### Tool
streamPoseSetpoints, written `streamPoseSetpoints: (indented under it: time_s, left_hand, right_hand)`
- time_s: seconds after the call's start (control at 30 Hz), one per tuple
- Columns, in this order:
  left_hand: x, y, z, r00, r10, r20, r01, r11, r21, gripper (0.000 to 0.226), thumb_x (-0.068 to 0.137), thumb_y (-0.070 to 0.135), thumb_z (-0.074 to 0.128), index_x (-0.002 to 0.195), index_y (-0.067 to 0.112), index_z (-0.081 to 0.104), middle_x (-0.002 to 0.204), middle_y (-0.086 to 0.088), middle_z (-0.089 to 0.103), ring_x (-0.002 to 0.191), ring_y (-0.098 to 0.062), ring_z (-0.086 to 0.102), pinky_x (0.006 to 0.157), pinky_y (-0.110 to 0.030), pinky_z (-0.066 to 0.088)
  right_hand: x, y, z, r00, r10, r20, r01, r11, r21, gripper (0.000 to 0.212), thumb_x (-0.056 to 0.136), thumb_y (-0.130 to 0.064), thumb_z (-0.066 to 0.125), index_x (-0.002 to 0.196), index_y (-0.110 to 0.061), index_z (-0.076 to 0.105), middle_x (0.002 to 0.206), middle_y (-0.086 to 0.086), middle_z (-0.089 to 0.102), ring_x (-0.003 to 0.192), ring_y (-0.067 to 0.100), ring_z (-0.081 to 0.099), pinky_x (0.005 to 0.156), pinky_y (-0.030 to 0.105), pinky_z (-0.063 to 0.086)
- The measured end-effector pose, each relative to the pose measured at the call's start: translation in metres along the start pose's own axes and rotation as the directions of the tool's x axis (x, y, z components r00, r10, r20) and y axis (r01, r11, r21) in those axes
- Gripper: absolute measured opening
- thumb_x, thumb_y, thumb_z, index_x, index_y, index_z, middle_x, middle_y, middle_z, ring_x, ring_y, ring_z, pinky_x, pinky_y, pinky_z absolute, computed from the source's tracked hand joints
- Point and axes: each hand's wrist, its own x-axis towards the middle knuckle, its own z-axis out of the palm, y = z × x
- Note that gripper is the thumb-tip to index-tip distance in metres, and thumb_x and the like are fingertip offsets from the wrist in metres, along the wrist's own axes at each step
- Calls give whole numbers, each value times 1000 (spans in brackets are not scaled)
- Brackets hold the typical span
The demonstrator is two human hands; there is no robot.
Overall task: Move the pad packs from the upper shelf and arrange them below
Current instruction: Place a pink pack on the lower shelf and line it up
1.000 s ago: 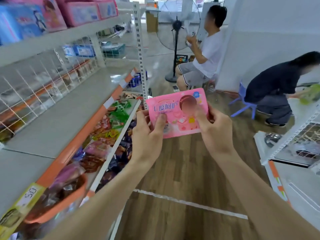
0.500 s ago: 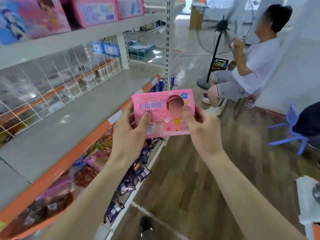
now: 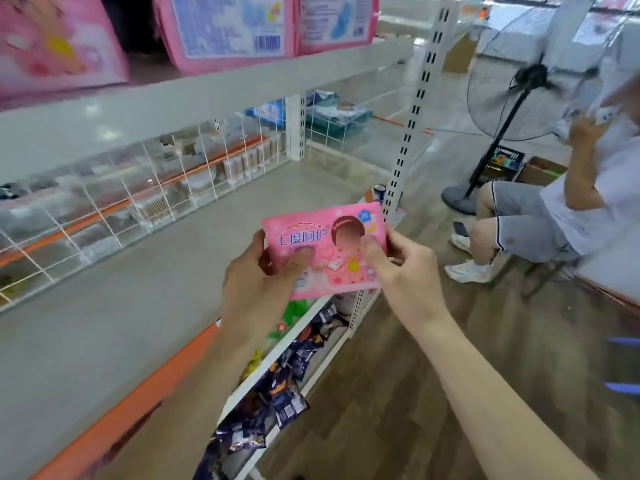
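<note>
- Nearest, at 6 o'clock below the hands, the lowest shelf holds loose dark snack packets; it is already full, so by my reading it is not where the pack is meant to go.
- The pink pad pack sits at the middle of the view, held in the air over the front edge of the bare grey middle shelf, touching no shelf.
- The left hand has its grip closed on the pack's left end, thumb on the printed face and the other digits hidden behind.
- The right hand pinches the right end the same way, thumb across the front. Two end grips keep a thin, floppy pack flat and face-forward, which suits setting it down squarely.
- The printed side faces the wearer with the lettering upright, probably so it can be stood or laid label-out.
- The middle shelf stretches from 8 o'clock towards 12 o'clock, bare along its whole top, with an orange price strip on its lip; it looks the likely place for the pack.
- Behind it, at 10 o'clock, a white wire grid forms the back, giving packs something to lean against.
- At 11 o'clock the upper shelf carries larger pink packs standing upright along its edge, some showing their barcode side; these appear left to move.
- Farthest, at 2 o'clock, a standing fan and a seated person are well apart from the shelving.
</note>
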Motion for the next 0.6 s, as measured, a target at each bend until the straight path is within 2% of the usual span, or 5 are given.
streamPoseSetpoints:
  time_s: [0.1, 0.23, 0.33, 0.47, 0.6]
  left_hand:
    - [43, -3, 12, 1000, -11, -13, 11, 1000, 14, 36, 78, 53, 75, 108, 33, 70, 90, 19, 75, 84, -3, 71, 89, -42, 58]
    - [85, -8, 42, 996, -25, -84, 25, 1000, 0, 25, 78, 49, 74, 99, 35, 72, 84, 20, 75, 74, -2, 69, 82, -37, 58]
    - [117, -15, 73, 983, -21, -183, 27, 999, 31, 25, 80, 50, 71, 99, 34, 70, 80, 19, 73, 77, -7, 69, 81, -40, 58]
    - [162, -31, 102, 951, -34, -309, 51, 998, 46, 27, 83, 48, 74, 101, 29, 70, 72, 22, 70, 64, -4, 64, 67, -33, 55]
    - [210, -46, 129, 891, -1, -455, 54, 993, 103, 19, 86, 30, 78, 86, 22, 61, 55, 15, 57, 48, -1, 46, 51, -25, 36]
  right_hand:
    - [47, 15, 7, 999, 2, 46, -3, 1000, 2, 11, 90, -44, 65, 99, -38, 70, 89, -3, 76, 84, 18, 71, 84, 45, 56]
    - [101, 42, 13, 992, 13, 124, -8, 999, -44, 31, 91, -53, 62, 110, -29, 66, 91, -1, 74, 85, 20, 69, 73, 25, 51]
    - [145, 65, 19, 984, 39, 173, -33, 999, -34, 51, 87, -63, 55, 124, -28, 61, 96, -4, 74, 94, 19, 68, 88, 40, 54]
    - [209, 99, 26, 949, -32, 315, 34, 999, -2, 30, 90, -52, 58, 113, -33, 62, 94, 1, 73, 94, 20, 69, 89, 48, 54]
    - [278, 136, 37, 875, -30, 483, 35, 999, -2, 28, 82, -55, 62, 96, -31, 64, 93, -4, 74, 89, 16, 72, 86, 45, 56]
